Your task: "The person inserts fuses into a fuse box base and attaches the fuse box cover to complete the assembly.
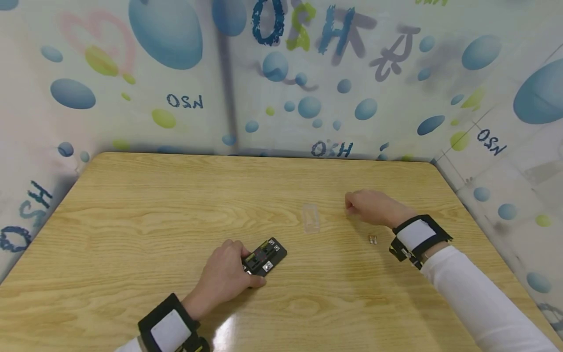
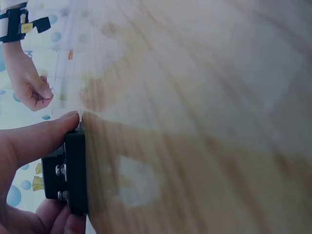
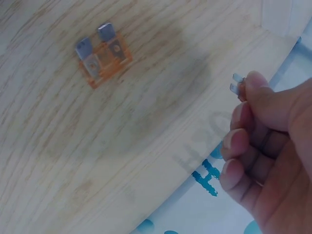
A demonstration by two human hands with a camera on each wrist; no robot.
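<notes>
My left hand (image 1: 222,276) grips a black fuse box (image 1: 268,254) by its edges, thumb on the near side and fingers on the far side. Small metal terminals show on the box's upper face, and screws on its end in the left wrist view. Farther right, my right hand (image 1: 374,206) is held over the table. Between its thumb and index finger it pinches a small blade fuse (image 3: 238,87), prongs pointing outward. Another blade fuse (image 3: 105,56), orange with two metal prongs, lies on the table below the right wrist.
A clear plastic cover (image 1: 311,218) lies on the wooden table (image 1: 154,210) between the hands. Printed fabric walls (image 1: 281,88) with blue spots and letters stand along the back and both sides. Each wrist wears a black strap (image 1: 420,237).
</notes>
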